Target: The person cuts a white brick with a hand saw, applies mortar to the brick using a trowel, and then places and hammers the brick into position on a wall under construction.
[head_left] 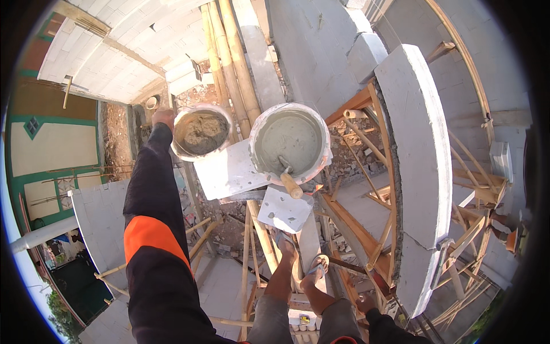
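Observation:
My left hand (164, 117) is closed at the left rim of a bucket (175, 146) holding brown, sandy mix; its fingertips are hidden. Just right of that bucket stands a wider bucket (257, 150) of wet grey mortar. A trowel (291, 186) rests in the mortar, its wooden handle leaning over the near rim, with no hand on it. Low on the right, my right hand (365, 302) is beside the timber frame, and its fingers are too small to read. Under the buckets lies a pale board (226, 172), and a mortar-spotted block (285, 208) sits nearer my feet.
I stand in sandals on a narrow plank (310, 243) beside bamboo poles (264, 235), above rubble. A long pale block wall (415, 172) rises at the right, next to a timber frame (344, 221). More bamboo poles (232, 63) run away beyond the buckets.

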Tool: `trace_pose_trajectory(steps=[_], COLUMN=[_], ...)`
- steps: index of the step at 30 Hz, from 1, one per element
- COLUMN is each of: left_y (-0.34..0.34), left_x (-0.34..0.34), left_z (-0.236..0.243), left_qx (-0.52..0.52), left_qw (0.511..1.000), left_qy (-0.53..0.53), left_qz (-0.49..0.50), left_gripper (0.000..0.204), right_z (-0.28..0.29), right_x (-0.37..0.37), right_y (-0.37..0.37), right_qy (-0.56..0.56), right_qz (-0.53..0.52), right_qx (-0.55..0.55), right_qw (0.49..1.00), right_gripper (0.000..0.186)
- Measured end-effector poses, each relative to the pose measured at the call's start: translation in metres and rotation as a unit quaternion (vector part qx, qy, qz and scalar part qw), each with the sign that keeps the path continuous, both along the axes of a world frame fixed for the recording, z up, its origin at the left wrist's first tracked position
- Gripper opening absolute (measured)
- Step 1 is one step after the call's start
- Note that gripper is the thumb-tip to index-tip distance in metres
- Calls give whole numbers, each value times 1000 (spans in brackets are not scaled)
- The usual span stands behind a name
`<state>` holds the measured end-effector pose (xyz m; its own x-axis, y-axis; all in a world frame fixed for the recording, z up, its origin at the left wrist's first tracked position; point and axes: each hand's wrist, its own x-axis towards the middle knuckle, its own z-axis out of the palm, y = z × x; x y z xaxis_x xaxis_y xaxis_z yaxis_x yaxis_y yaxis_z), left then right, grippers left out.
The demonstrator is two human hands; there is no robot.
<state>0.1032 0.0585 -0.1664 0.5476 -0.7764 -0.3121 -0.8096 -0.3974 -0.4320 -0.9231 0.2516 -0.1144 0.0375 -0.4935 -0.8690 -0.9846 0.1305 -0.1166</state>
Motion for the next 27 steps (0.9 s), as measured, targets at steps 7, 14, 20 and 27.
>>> trace_pose_trajectory(steps=[7,14,20,27], left_y=[123,153,192,249], left_x=[-41,-137,-246,-377], left_z=[73,242,389,419], left_qx=[-502,-528,-488,-438], left_qw=[563,359,435,367], left_qy=[535,495,487,508], left_qz=[381,590,579,644], left_gripper=[15,26,40,42], right_z=[30,77,133,128], right_x=[9,24,48,40], right_y=[-16,-44,-49,-21], right_qy=[-23,-41,-110,-147], right_qz=[-5,-39,-139,-161], right_qx=[20,-60,-31,-77], right_qw=[1000,997,984,973], right_gripper=[48,55,60,59])
